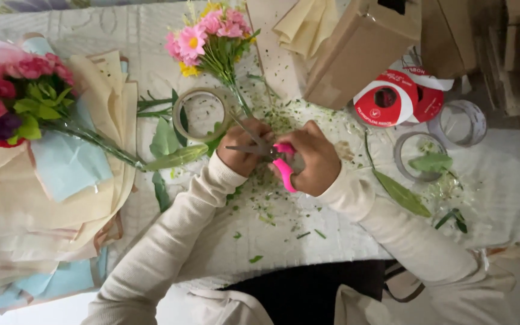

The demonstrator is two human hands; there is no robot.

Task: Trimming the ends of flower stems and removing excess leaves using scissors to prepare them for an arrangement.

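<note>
My left hand [243, 150] grips the green stems of a small bunch of pink and yellow flowers [210, 33], whose heads point away from me. My right hand [311, 157] holds pink-handled scissors [275, 155]. Their grey blades point left and meet the stems just beside my left hand. Green stem clippings [272, 207] lie scattered on the white cloth [501, 192] beneath both hands.
A bouquet of red and pink flowers [13, 90] lies on stacked cream and blue wrapping paper [61, 174] at left. A tape roll [200, 114] sits beyond my left hand. Red-and-white ribbon spools [386, 99], clear tape rolls [464, 123], loose leaves [401, 192] and cardboard boxes [356, 54] crowd the right.
</note>
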